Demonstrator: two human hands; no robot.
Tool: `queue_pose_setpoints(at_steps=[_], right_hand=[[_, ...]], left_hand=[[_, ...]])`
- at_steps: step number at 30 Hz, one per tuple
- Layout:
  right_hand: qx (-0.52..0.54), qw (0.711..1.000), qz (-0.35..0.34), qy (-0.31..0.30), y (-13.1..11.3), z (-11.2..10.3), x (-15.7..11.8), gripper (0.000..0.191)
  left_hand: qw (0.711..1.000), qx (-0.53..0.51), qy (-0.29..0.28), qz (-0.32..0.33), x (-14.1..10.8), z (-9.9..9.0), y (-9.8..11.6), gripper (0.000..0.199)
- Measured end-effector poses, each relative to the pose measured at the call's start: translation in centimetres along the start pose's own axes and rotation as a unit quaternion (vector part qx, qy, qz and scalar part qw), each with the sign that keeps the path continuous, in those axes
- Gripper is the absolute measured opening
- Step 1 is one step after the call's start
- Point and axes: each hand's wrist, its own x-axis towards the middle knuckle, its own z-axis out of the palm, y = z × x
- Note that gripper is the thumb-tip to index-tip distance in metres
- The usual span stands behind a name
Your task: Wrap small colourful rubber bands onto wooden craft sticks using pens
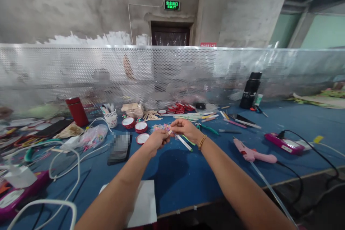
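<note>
Over the middle of the blue table (172,190), my left hand (157,141) and my right hand (184,129) meet, fingers closed around a small pale piece (170,132) held between them. What exactly the piece is cannot be made out. Just behind the hands lies a heap of small colourful bits (159,127). A white marker with a green end (185,144) rests beside my right hand. Round red-rimmed white discs (142,138) sit left of the hands. Green-handled pliers (208,128) lie to the right of my right wrist.
A pink glue gun (253,153) and purple power strip (285,143) lie right. A phone (119,149), white cables, a red bottle (77,111) and a pen cup (110,118) are left. A black bottle (250,91) stands near the perforated screen (172,75).
</note>
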Motion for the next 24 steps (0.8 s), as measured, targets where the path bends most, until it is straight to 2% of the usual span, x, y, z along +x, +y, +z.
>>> queue_pose_setpoints(at_steps=[5, 10, 14, 19, 24], right_hand=[[-0.006, 1.0, 0.001, 0.008, -0.2, -0.2, 0.0, 0.035], [0.021, 1.0, 0.005, -0.006, -0.5, 0.0, -0.1, 0.035], [0.017, 1.0, 0.002, -0.008, -0.5, 0.3, -0.1, 0.034], [0.033, 0.999, 0.013, -0.021, -0.5, 0.7, -0.1, 0.034], [0.043, 0.999, 0.015, -0.021, -0.2, 0.8, 0.1, 0.034]], left_hand=[[0.999, -0.035, -0.026, -0.002, 0.2, 0.0, 0.0, 0.022], [0.998, -0.047, -0.032, 0.004, 0.6, -0.4, -0.3, 0.018], [1.0, -0.004, -0.013, -0.003, 0.7, -0.8, -0.3, 0.019], [0.998, 0.052, 0.024, 0.003, 0.5, -0.6, -0.1, 0.037], [0.997, 0.064, 0.03, 0.034, 0.2, -0.4, 0.1, 0.036]])
